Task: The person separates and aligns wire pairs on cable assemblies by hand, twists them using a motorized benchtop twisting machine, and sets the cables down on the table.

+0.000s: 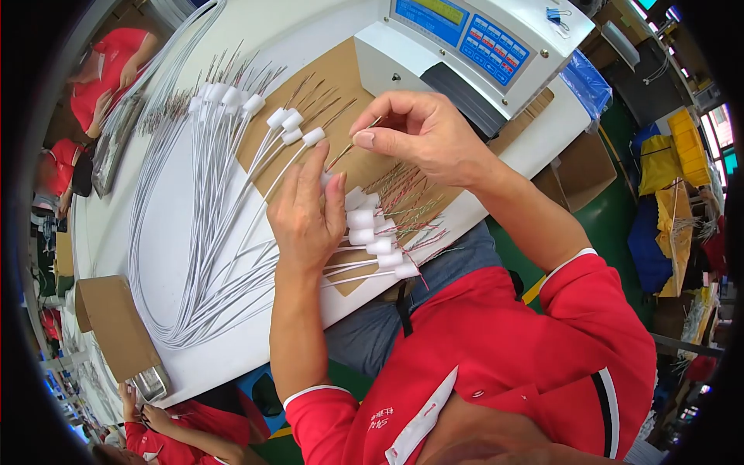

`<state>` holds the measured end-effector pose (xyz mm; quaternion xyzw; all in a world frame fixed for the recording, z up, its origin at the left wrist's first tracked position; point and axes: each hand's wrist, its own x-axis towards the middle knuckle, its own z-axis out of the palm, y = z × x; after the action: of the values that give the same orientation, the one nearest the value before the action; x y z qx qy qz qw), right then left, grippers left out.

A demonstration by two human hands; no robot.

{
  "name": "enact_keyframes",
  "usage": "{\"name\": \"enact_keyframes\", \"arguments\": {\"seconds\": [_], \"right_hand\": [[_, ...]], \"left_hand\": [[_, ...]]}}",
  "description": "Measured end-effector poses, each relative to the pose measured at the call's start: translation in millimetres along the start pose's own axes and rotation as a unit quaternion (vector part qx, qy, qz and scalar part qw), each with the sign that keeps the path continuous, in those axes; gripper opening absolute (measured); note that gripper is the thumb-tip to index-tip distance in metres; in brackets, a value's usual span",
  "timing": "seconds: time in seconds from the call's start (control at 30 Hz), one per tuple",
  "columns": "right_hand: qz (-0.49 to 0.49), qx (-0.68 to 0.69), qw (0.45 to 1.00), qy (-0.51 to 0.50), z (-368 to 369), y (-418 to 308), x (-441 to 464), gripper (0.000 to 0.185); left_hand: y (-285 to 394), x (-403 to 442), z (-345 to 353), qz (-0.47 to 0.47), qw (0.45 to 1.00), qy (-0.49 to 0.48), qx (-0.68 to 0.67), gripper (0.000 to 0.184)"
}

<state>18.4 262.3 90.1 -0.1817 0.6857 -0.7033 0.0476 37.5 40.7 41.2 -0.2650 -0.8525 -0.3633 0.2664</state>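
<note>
My left hand is closed around the end of a white cable, with a bit of its white cylindrical sleeve showing between thumb and fingers. Thin twisted wires stick out of that end. Above and to the right, my right hand pinches these wires between thumb and forefinger. Just beyond my left fingertips lie several cables with white sleeves and bare brownish wire ends. Near my left wrist rests another group of sleeved cable ends, with red, green and white twisted wires fanned to the right.
A machine with a blue keypad panel stands at the back on the white table. Brown cardboard lies under the cables. A large cable bundle curves along the left. A cardboard box sits at the left edge. Other people in red work nearby.
</note>
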Motion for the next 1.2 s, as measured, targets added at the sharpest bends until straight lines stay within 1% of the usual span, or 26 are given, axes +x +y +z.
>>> {"name": "enact_keyframes", "arguments": {"seconds": [0.03, 0.1, 0.13, 0.2, 0.23, 0.3, 0.37, 0.4, 0.47, 0.6, 0.67, 0.77, 0.87, 0.97, 1.07, 1.2], "right_hand": [[-0.042, -0.06, 0.997, 0.017, 1, 0, -1, 0.01], [-0.127, -0.176, 0.975, 0.05, 4, -1, -3, 0.009], [-0.193, -0.237, 0.95, 0.058, 6, 0, -4, 0.009], [-0.321, -0.351, 0.877, 0.072, 8, 2, -4, 0.01], [-0.343, -0.366, 0.862, 0.067, 8, 4, -4, 0.011], [-0.311, -0.354, 0.877, 0.095, 8, 11, -4, 0.01], [-0.277, -0.338, 0.892, 0.115, 7, 20, -5, 0.008], [-0.263, -0.336, 0.9, 0.095, 6, 22, -6, 0.009], [-0.233, -0.331, 0.913, 0.056, 5, 25, -9, 0.009], [-0.208, -0.311, 0.927, 0.026, 5, 25, -8, 0.012], [-0.205, -0.299, 0.932, 0.017, 6, 24, -5, 0.014], [-0.116, -0.244, 0.963, 0.006, 17, 10, -3, 0.025], [-0.068, -0.184, 0.981, -0.005, 28, 2, 3, 0.032], [-0.07, -0.215, 0.974, -0.018, 33, -1, 7, 0.035], [-0.11, -0.201, 0.973, -0.025, 36, 6, 10, 0.034], [-0.062, -0.189, 0.98, -0.03, 39, 3, 11, 0.033]], "left_hand": [[-1, 0, 1, 0.0, 1.0, 0.0, 0.006, 0.035], [-3, 1, 4, 0.0, 1.0, 0.0, 0.018, 0.034], [-2, 2, 4, -0.026, 1.0, 0.002, -0.01, 0.032], [1, 4, 4, -0.078, 0.995, 0.009, -0.067, 0.028], [-4, 2, 5, -0.112, 0.984, 0.004, -0.141, 0.025], [-14, -3, 8, -0.175, 0.943, -0.005, -0.284, 0.021], [-12, -3, 4, -0.199, 0.925, -0.01, -0.324, 0.017], [-10, -2, 2, -0.21, 0.915, -0.012, -0.345, 0.016], [-9, -2, 0, -0.221, 0.923, -0.017, -0.316, 0.013], [-10, -4, -1, -0.232, 0.931, -0.018, -0.283, 0.014], [-10, -4, 0, -0.221, 0.937, -0.018, -0.269, 0.014], [-7, -4, 3, -0.219, 0.935, -0.02, -0.279, 0.014], [-5, -4, 3, -0.23, 0.926, -0.03, -0.297, 0.014], [-10, -7, 8, -0.224, 0.925, -0.027, -0.305, 0.013], [-14, -9, 10, -0.221, 0.926, -0.031, -0.305, 0.013], [-16, -10, 14, -0.212, 0.931, -0.026, -0.297, 0.014]]}}
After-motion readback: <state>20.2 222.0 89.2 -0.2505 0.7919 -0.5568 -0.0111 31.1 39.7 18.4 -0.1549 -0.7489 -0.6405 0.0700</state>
